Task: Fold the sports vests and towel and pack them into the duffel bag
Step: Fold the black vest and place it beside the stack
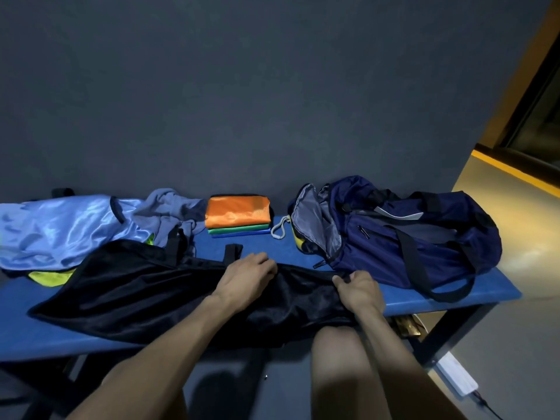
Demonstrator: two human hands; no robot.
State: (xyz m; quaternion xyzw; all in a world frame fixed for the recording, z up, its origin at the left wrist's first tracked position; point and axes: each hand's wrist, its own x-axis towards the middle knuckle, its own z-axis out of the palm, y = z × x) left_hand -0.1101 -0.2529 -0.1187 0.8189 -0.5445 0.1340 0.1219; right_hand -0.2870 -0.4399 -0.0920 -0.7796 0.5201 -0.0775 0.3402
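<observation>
A black sports vest [145,292] lies spread across the front of the blue bench [448,294]. My left hand [247,275] rests on its far edge near the middle, fingers curled onto the fabric. My right hand [357,287] pinches the vest's right edge. A navy duffel bag [403,234] stands unzipped at the right, grey lining showing. Behind the vest sits a folded stack with an orange vest [238,213] on top of green and blue ones. A light blue vest [60,228], a grey-blue towel [172,207] and a yellow-green vest [50,277] lie heaped at the left.
A dark wall runs directly behind the bench. The bench's black metal leg [445,334] stands at the right, with a white power strip [456,378] on the floor beside it. My bare knee [339,359] is just below the bench's front edge.
</observation>
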